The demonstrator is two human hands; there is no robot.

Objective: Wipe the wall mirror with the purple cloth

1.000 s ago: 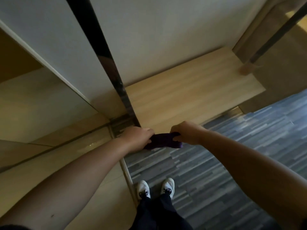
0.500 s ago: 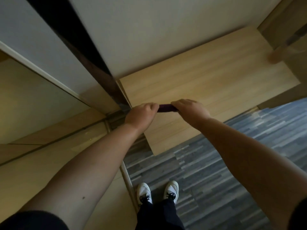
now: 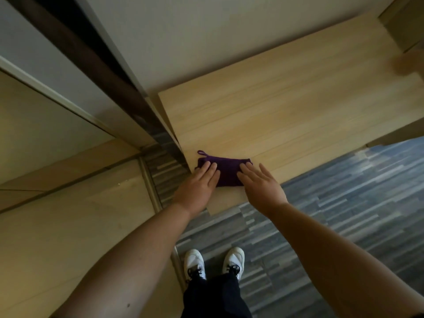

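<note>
The purple cloth point(image 3: 226, 169) lies folded flat on the near left corner of a light wooden shelf point(image 3: 286, 115), a small loop sticking out at its far left corner. My left hand point(image 3: 198, 184) rests flat with its fingertips on the cloth's left part. My right hand point(image 3: 259, 183) lies flat too, fingers spread, tips on the cloth's right edge. Neither hand grips it. The wall mirror point(image 3: 57, 157) fills the left side, with a dark frame strip point(image 3: 96, 65) along its right edge.
A pale wall point(image 3: 206, 31) rises behind the shelf. Grey striped floor point(image 3: 332, 203) spreads below and to the right. My white shoes point(image 3: 213, 262) stand beside the mirror's bottom edge. A blurred wooden post point(image 3: 406, 63) stands at the shelf's far right.
Both hands held the bunched cloth in the air and carried it up over the shelf. Now the cloth lies flat on the shelf and both hands have opened on top of it.
</note>
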